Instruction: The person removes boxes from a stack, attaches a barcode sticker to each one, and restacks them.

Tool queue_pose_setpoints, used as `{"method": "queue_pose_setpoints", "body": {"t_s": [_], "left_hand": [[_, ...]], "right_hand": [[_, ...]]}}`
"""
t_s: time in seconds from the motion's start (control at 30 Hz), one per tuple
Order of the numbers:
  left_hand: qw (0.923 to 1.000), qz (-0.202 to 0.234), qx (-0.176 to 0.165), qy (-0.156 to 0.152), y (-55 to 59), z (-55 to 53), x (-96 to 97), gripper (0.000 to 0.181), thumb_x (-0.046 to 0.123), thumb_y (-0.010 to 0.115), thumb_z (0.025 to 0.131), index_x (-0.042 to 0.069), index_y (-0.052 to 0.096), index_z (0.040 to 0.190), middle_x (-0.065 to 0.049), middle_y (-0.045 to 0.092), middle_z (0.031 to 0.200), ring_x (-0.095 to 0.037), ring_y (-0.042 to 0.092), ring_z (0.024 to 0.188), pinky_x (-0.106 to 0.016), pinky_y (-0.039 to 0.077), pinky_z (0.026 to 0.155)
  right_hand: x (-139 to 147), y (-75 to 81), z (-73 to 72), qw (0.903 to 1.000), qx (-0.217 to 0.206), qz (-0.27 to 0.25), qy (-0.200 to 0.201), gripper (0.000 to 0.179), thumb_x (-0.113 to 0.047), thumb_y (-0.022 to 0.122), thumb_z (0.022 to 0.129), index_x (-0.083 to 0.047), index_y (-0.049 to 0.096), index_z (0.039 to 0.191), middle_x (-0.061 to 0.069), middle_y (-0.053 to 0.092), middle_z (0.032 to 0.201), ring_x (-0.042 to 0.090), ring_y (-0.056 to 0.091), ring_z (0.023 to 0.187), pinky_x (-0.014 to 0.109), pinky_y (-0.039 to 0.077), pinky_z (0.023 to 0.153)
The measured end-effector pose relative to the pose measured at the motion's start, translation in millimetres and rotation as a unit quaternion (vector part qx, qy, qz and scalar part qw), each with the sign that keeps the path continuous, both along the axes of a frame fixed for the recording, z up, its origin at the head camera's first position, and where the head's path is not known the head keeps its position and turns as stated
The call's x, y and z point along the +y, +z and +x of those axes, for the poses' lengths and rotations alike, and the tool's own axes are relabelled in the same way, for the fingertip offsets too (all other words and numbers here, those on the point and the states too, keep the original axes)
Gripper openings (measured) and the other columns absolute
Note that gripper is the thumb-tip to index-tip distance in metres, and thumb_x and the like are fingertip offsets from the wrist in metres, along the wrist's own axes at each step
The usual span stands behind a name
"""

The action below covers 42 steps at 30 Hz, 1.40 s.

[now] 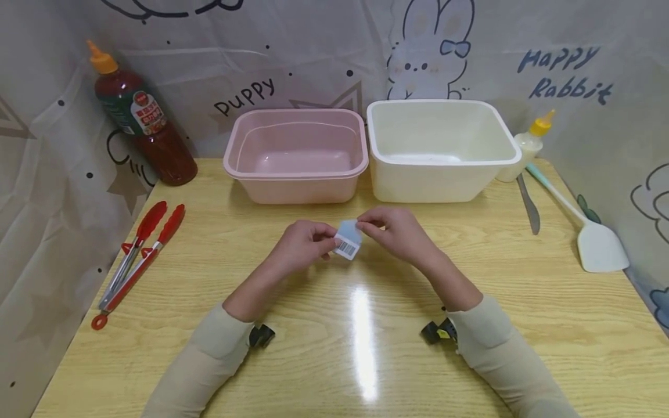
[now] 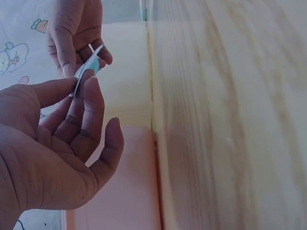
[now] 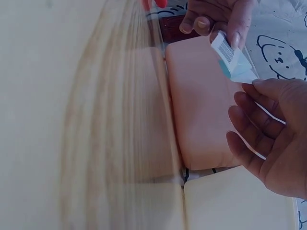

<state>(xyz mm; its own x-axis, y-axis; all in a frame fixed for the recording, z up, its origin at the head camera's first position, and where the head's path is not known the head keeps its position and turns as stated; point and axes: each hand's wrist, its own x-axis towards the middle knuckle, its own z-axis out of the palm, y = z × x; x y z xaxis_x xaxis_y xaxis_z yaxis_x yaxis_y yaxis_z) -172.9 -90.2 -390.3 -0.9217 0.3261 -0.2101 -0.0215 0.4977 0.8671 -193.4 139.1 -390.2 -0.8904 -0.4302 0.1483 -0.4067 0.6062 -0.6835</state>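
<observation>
A small flat white and pale-blue packet (image 1: pixel 347 239) with a printed barcode is held up over the middle of the table. My left hand (image 1: pixel 305 247) pinches its left side between thumb and fingers, beside the barcode. The thumb and forefinger of my right hand (image 1: pixel 394 232) pinch the upper right corner. Seen from the right wrist, the packet (image 3: pixel 232 60) has a white flap at the end gripped by the right hand (image 3: pixel 283 129), with pale blue beneath. What the packet contains cannot be told.
Behind the hands stand a pink tub (image 1: pixel 300 188) and a white tub (image 1: pixel 428 183). Red-tipped tongs (image 1: pixel 136 264) and a red sauce bottle (image 1: pixel 148 125) are at left. A small yellow-capped bottle (image 1: pixel 527 148), a spreader knife (image 1: pixel 529 206) and a white spatula (image 1: pixel 601 247) lie or stand at right.
</observation>
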Motion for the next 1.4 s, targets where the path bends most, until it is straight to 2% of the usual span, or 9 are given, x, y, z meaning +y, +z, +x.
{"method": "queue_pose_setpoints", "body": {"t_s": [0.13,0.5,0.8,0.9,0.97,1.03,1.1,1.23,1.4], "left_hand": [[1.0,0.003,-0.007,-0.001,-1.9,-0.9,-0.8,0.023,0.016,0.07,0.096,0.001,0.074,0.113,-0.013,0.078,0.097,-0.03,0.074,0.078,-0.04,0.062,0.071],[0.9999,-0.008,-0.015,0.0,-2.4,-2.8,-4.9,0.021,0.016,0.07,0.095,0.0,0.074,0.108,-0.015,0.078,0.095,-0.028,0.074,0.074,-0.04,0.06,0.067],[0.9975,-0.062,-0.011,-0.031,-4.9,-2.2,-6.5,0.023,0.024,0.07,0.096,0.007,0.077,0.11,-0.006,0.077,0.094,-0.019,0.07,0.076,-0.025,0.051,0.061],[0.9906,-0.126,0.015,-0.052,-4.7,-1.6,-8.3,0.024,0.032,0.068,0.097,0.016,0.078,0.112,0.002,0.077,0.092,-0.014,0.068,0.077,-0.025,0.049,0.063],[0.9811,-0.18,0.045,-0.055,-3.3,-1.2,-9.8,0.026,0.038,0.066,0.097,0.022,0.078,0.113,0.007,0.076,0.093,-0.011,0.067,0.081,-0.027,0.049,0.067],[0.9703,-0.227,0.072,-0.043,-0.4,-0.7,-11.3,0.026,0.044,0.064,0.097,0.028,0.077,0.113,0.011,0.075,0.094,-0.009,0.066,0.085,-0.03,0.049,0.07],[0.9656,-0.243,0.088,-0.023,3.8,0.3,-12.4,0.026,0.047,0.064,0.097,0.03,0.077,0.112,0.013,0.075,0.097,-0.01,0.067,0.09,-0.033,0.05,0.073],[0.9749,-0.199,0.1,-0.006,13.4,3.4,-12.1,0.026,0.048,0.064,0.097,0.028,0.078,0.108,0.011,0.076,0.098,-0.014,0.068,0.092,-0.034,0.052,0.076],[0.9954,-0.065,0.064,-0.028,20.3,6.3,-8.1,0.036,0.045,0.06,0.101,0.018,0.076,0.119,-0.001,0.079,0.101,-0.016,0.071,0.085,-0.033,0.057,0.074]], "right_hand": [[1.9,2.7,-0.6,0.9998,-0.012,-0.003,-0.017,0.02,-0.024,0.067,0.099,-0.009,0.078,0.107,0.006,0.078,0.105,0.023,0.073,0.096,0.042,0.06,0.082],[12.2,9.7,-7.9,0.9961,-0.041,-0.02,-0.075,0.024,-0.025,0.065,0.101,-0.007,0.077,0.11,0.011,0.076,0.112,0.024,0.069,0.095,0.04,0.057,0.081],[16.4,9.8,-11.5,0.9944,-0.039,-0.028,-0.094,0.025,-0.026,0.065,0.1,-0.007,0.077,0.11,0.01,0.077,0.111,0.024,0.07,0.092,0.037,0.056,0.078],[16.7,9.8,-11.7,0.9941,-0.041,-0.031,-0.095,0.025,-0.026,0.065,0.1,-0.007,0.077,0.11,0.01,0.077,0.111,0.023,0.07,0.093,0.037,0.056,0.078],[16.6,10.0,-11.4,0.9941,-0.041,-0.031,-0.096,0.025,-0.026,0.065,0.1,-0.007,0.077,0.111,0.01,0.077,0.111,0.023,0.07,0.093,0.037,0.056,0.077],[16.4,10.4,-10.7,0.994,-0.04,-0.032,-0.097,0.025,-0.026,0.065,0.1,-0.007,0.077,0.111,0.01,0.077,0.111,0.023,0.07,0.093,0.037,0.056,0.078],[15.9,10.5,-10.0,0.9941,-0.033,-0.032,-0.099,0.025,-0.026,0.065,0.1,-0.007,0.077,0.11,0.01,0.077,0.111,0.024,0.07,0.094,0.038,0.057,0.079],[12.3,9.3,-7.3,0.9943,0.018,-0.03,-0.101,0.022,-0.023,0.067,0.099,-0.006,0.078,0.107,0.01,0.078,0.106,0.025,0.072,0.093,0.041,0.06,0.081],[1.3,8.2,-1.1,0.9863,0.142,0.005,-0.084,0.018,-0.02,0.069,0.097,-0.006,0.079,0.103,0.009,0.078,0.1,0.023,0.073,0.087,0.04,0.061,0.076]]}}
